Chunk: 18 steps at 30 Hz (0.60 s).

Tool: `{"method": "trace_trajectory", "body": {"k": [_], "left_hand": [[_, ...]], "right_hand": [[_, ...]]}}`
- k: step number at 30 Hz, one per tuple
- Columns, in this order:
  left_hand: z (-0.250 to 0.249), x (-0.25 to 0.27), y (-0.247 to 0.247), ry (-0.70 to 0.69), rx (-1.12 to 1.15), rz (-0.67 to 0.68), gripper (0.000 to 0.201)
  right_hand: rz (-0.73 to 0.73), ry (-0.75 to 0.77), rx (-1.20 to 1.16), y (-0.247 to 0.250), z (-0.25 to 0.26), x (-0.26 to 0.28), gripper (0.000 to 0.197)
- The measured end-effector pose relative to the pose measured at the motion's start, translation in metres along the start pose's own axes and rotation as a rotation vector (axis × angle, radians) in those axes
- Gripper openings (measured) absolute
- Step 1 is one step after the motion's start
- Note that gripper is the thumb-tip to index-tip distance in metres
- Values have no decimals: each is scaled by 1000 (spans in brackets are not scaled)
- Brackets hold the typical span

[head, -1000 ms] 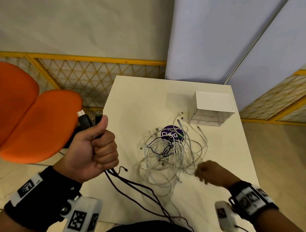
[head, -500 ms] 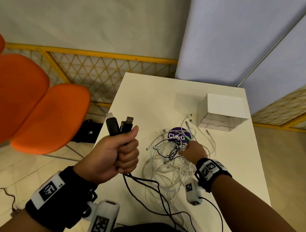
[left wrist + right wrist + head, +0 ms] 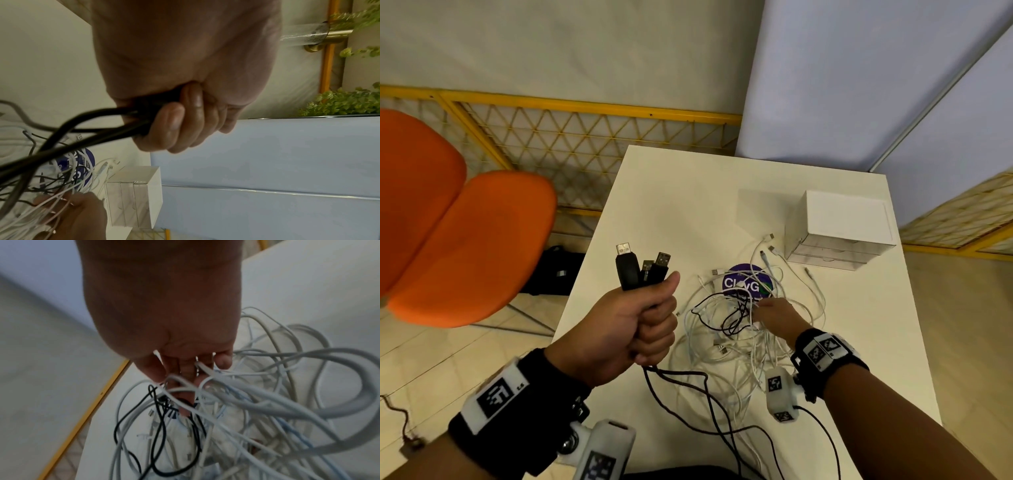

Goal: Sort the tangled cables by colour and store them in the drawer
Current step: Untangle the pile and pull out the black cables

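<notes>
Left hand (image 3: 626, 329): raised above the counter's (image 3: 654, 212) near-left edge, fist wrapped round the black cables (image 3: 642, 270), plugs sticking up, cords trailing down.
Right hand (image 3: 777, 318): fingers spread, dug into the white cables (image 3: 726, 342); whether it grips any, I cannot tell.
White tangle: mid-counter, over a purple disc (image 3: 743, 282).
Drawer box (image 3: 842, 229): far right, closed, just beyond the tangle.

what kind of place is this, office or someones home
Likely a staged workspace or lab rather than a home: a bare white table inside yellow mesh fencing, pale partition panels behind, and an orange chair beside it.
</notes>
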<state>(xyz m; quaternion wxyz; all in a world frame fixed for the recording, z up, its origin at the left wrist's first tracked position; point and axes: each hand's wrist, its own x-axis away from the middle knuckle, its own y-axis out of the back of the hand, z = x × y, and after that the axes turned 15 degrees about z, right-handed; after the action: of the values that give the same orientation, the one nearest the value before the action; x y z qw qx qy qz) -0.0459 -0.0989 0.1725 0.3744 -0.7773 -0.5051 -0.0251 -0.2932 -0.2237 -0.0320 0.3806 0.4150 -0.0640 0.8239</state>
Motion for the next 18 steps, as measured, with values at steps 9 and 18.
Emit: {"method": "trace_trajectory", "body": {"k": [9, 18], "left_hand": [[-3, -11, 0, 24, -16, -14, 58], [-1, -16, 2, 6, -21, -4, 58]], "right_hand": [[193, -145, -305, 7, -11, -4, 17], [46, -112, -19, 8, -11, 3, 14]]}}
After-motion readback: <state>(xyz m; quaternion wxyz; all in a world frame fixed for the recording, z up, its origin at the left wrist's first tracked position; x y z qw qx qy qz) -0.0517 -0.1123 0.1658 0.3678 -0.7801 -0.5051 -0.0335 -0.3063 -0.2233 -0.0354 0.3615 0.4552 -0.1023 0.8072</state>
